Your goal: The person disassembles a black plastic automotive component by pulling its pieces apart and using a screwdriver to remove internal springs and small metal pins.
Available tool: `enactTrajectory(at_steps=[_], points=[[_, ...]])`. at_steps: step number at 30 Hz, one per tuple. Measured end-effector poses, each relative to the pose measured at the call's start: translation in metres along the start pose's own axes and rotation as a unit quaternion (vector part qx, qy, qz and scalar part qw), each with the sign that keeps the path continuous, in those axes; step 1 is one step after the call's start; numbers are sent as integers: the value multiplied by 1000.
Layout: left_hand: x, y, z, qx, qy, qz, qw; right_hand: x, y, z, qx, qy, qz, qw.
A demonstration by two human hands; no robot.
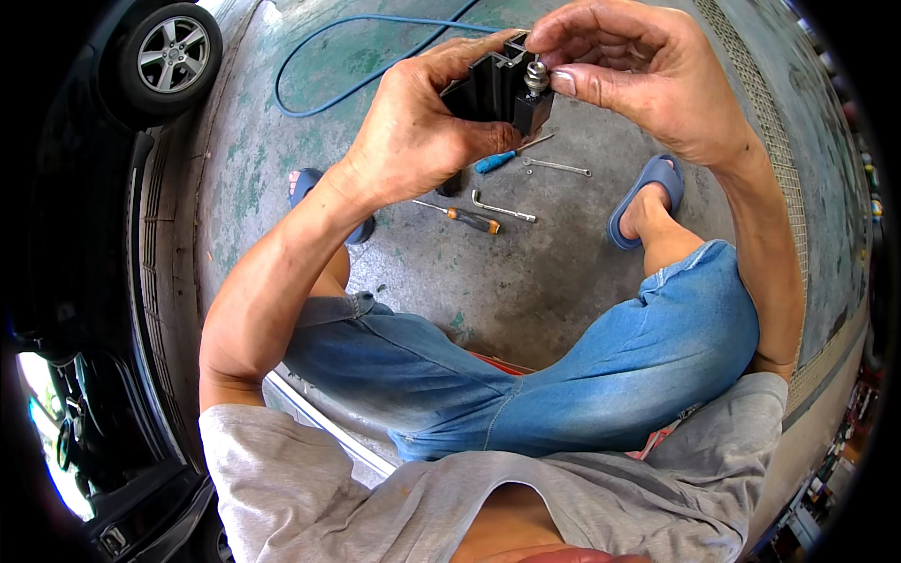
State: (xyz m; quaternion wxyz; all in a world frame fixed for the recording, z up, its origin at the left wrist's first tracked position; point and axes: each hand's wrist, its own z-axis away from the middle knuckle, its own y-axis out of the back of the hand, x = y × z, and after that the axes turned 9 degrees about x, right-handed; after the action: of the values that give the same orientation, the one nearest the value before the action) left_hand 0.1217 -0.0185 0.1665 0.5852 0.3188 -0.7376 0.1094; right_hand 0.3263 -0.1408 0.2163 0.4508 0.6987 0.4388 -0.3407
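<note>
Raised in front of me is a black block-shaped part with ribbed sides and a metal threaded fitting standing on its right end. My left hand is wrapped round the black part from the left, thumb along its near edge. At the fitting, my right hand has its thumb and forefinger close together, the thumb tip against or just beside the metal. Whether a small piece sits between those fingertips I cannot make out. The other right fingers are curled behind.
On the floor below lie a blue-handled screwdriver, a combination wrench, an L-shaped socket wrench and an orange-and-black screwdriver. A blue hose loops beyond. A dark car stands at left, a floor grating runs at right.
</note>
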Motion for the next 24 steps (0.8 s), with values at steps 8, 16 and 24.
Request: enactTrajectory(at_steps=[8, 16, 24], points=[[-3, 3, 1, 12, -4, -6, 1000, -21, -5, 2, 6, -16, 20, 1000], [6, 2, -1, 23, -88, -75, 993, 0, -1, 1, -1, 16, -5, 1000], [5, 2, 0, 28, -100, -80, 991, 1, -2, 1, -3, 33, -7, 999]])
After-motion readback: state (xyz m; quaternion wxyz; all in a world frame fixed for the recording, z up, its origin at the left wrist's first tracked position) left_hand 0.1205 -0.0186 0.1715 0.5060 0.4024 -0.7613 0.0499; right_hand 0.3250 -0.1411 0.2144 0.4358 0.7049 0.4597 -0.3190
